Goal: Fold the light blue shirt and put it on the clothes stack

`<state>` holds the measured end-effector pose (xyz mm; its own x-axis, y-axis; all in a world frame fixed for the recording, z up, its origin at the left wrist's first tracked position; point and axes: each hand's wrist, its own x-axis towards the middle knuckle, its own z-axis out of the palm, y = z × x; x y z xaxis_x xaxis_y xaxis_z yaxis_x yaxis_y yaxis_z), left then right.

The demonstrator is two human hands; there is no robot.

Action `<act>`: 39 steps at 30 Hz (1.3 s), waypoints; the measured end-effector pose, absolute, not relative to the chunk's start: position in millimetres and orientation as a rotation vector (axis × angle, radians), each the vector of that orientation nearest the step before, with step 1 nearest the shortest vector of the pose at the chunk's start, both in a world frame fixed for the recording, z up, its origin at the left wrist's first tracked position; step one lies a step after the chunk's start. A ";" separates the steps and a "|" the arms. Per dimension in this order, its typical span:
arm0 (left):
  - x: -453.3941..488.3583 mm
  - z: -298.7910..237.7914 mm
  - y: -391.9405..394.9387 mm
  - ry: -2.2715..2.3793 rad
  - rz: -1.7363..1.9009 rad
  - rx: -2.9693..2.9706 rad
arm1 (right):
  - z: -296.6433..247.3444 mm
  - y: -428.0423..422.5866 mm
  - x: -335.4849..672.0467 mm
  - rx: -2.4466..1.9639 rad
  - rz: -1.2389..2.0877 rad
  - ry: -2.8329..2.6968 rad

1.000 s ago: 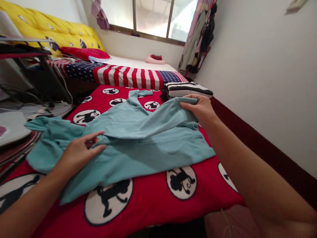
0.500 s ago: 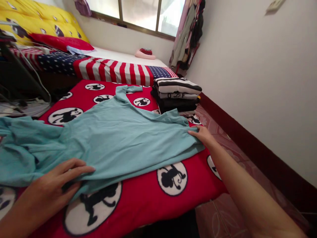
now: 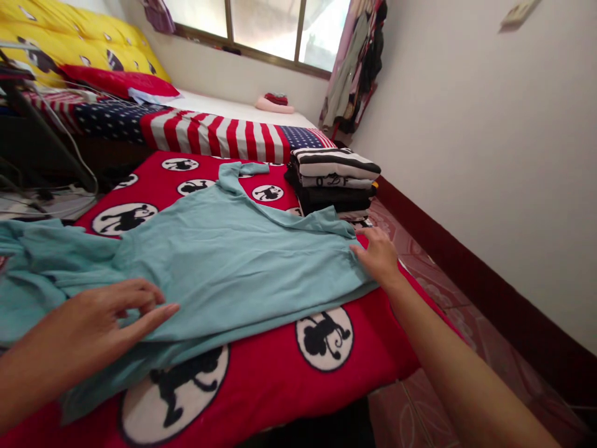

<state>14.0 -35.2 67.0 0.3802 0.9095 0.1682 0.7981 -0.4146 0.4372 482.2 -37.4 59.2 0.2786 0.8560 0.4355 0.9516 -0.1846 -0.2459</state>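
Left hand (image 3: 109, 311) shifted | garment (image 3: 233, 261) on monkey-print blanket (image 3: 382, 336) | window (image 3: 265, 28) beyond

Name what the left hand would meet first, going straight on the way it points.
Probably the teal shirt, spread out ahead of the left hand; depth leaves unclear whether they touch.

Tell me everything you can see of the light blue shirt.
The shirt is plain pale blue-green, apparently soft, thin cloth. It lies spread but lightly creased on the red blanket, layered along its near edge, one sleeve pointing away. Its left part is bunched and runs out of view. The left hand is over it, the right hand at its right end; whether either touches is unclear.
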 end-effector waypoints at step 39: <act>141.7 13.5 -17.2 1.066 0.444 2.704 | -5.5 -60.2 441.5 -1.831 -0.349 -2.275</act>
